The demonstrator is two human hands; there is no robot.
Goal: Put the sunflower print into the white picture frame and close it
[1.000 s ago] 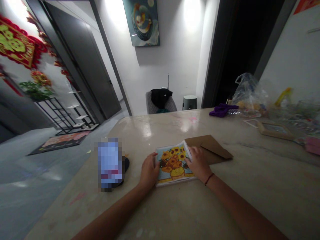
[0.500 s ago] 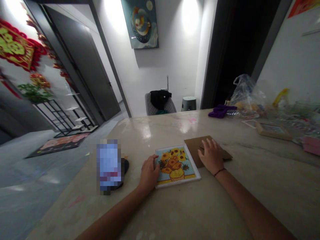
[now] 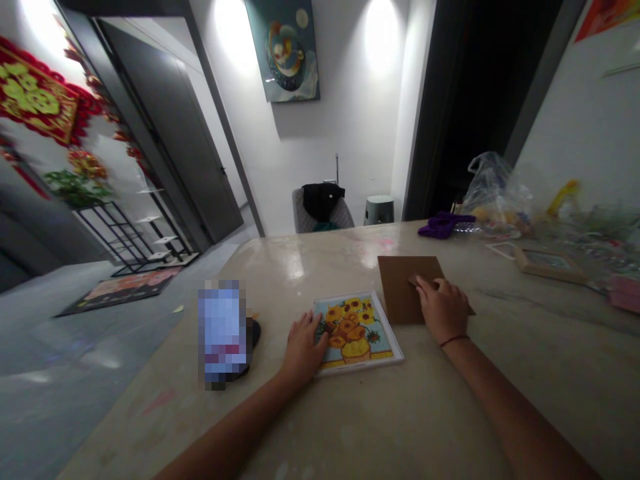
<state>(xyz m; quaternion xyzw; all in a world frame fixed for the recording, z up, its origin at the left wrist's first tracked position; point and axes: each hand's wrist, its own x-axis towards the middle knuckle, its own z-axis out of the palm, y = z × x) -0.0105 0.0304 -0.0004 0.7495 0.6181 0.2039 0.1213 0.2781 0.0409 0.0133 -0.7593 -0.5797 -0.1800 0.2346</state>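
A sunflower picture in a thin white frame (image 3: 353, 333) lies face up on the table in front of me. My left hand (image 3: 304, 347) rests at its left edge, fingers stretched and thumb apart, touching the frame and the picture's surface. To the right of the picture is a flat brown backing board (image 3: 397, 293). My right hand (image 3: 443, 310) lies over its right part with fingers curled, closed on a small flap that rises from the board. The flap's tip shows by the fingertips; the rest is hidden under the hand.
A phone with a blurred screen (image 3: 225, 330) stands on a dark holder at the left. Farther right on the table (image 3: 310, 427) are a purple cloth (image 3: 445, 225), a clear plastic bag (image 3: 495, 193) and a wooden frame (image 3: 550, 264). A chair (image 3: 300, 212) stands beyond the far edge.
My right hand has moved right, its fingers now curled at the flap. The brown board has turned and shifted slightly away from me. My left hand remains at the picture, its thumb farther over it.
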